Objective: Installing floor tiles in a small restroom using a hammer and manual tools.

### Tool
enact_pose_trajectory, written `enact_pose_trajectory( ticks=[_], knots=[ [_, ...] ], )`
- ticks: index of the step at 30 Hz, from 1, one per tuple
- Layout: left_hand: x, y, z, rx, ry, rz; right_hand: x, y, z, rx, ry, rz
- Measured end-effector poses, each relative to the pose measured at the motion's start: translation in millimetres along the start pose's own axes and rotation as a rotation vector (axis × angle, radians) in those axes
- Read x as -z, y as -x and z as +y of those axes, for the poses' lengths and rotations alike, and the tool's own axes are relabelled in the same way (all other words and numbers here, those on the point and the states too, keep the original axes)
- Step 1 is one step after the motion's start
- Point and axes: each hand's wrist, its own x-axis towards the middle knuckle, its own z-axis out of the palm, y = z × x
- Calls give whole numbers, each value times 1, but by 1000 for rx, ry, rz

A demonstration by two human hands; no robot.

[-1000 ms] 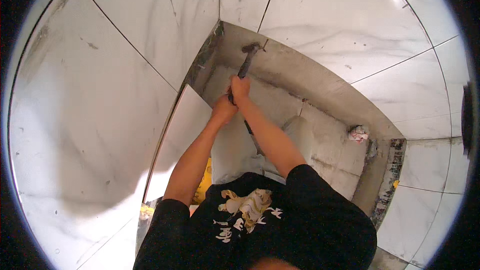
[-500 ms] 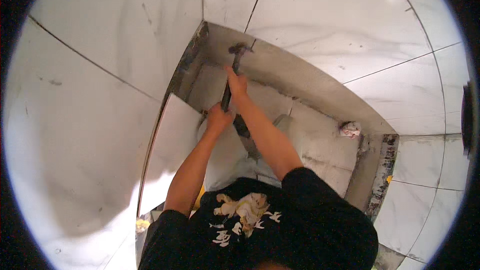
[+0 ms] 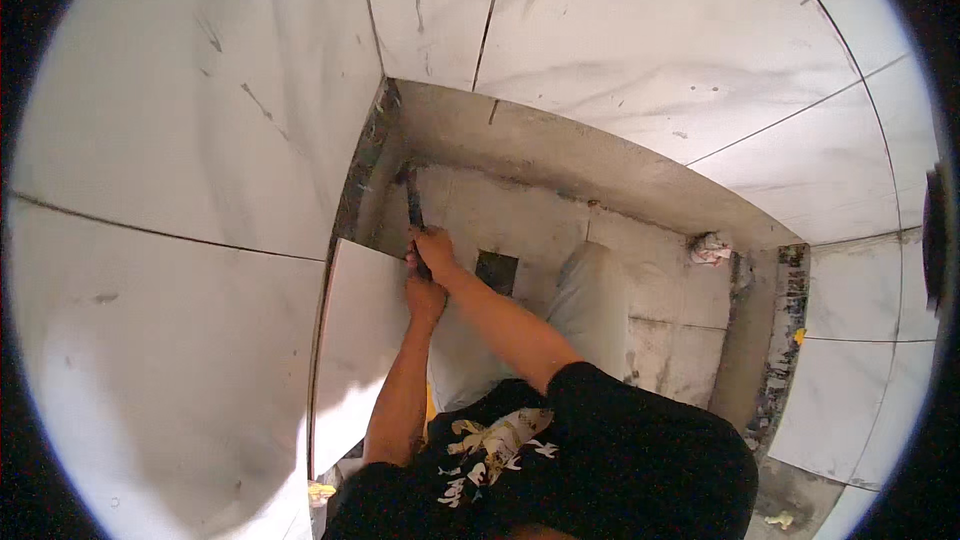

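Both of my hands are closed on a long dark hammer-like tool (image 3: 414,202), whose head is low in the back left corner of the recessed floor (image 3: 470,195). My right hand (image 3: 435,252) grips higher on the handle, with my left hand (image 3: 425,292) just below it. A white tile panel (image 3: 355,325) leans along the left wall beside my left arm. A dark square patch (image 3: 496,274) lies in the floor to the right of my hands. My knees, in pale trousers, are partly hidden by my arms and shirt.
Marbled white tile walls (image 3: 180,140) surround the recess, with a bare cement band (image 3: 590,150) along the back. A crumpled pale bundle (image 3: 712,248) lies near the right back corner. A rough ledge (image 3: 785,330) runs along the right. Something yellow (image 3: 320,492) is at the lower left.
The tool and both hands have moved down and to the left. The tool's head has left the back cement face for the corner at the floor. The view has shifted somewhat.
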Motion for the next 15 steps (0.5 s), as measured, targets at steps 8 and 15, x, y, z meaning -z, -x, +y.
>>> enact_pose_trajectory(
  ticks=[8,15],
  knots=[
    [-36,42,51,-55,37,-277,99,73,-138,-322,-323,-109],
    [-15,74,55,-7,-653,-171,177,97,-131,-303,-1062,-307]
  ],
)
